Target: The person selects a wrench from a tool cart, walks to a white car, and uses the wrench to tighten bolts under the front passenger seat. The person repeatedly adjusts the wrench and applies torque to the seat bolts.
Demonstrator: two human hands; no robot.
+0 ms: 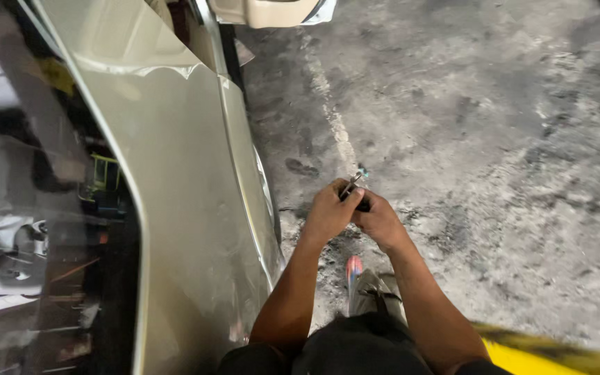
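Closely held, a small metal tool (352, 185) with a bluish tip sat between both hands, out in front of the person's knees and above the concrete floor (494, 139). The left hand (328, 212) wrapped its fingers shut around the lower, dark part of the tool; the right hand (378, 219) pressed in beside it, fingers likewise closed on the same piece, the two hands touching. What exactly the dark part was could not be told at this size.

Judgement on handling: with a piece this small, a firm pinch near the joint and a steady counter-hold from the other hand would serve best; a slip would likely drop it onto the rough floor.

No work surface was in view. Just left of the hands rose the pale gold body panel of a car (189, 208), glossy and reflecting. Further left, an open engine bay (50, 229) showed hoses and a yellow-capped part. The floor was grey, stained and scuffed, with a faint pale line (331, 111) running away from the person. A yellow painted strip (550, 357) lay at the lower right, and a shoe (355, 274) showed below the hands.
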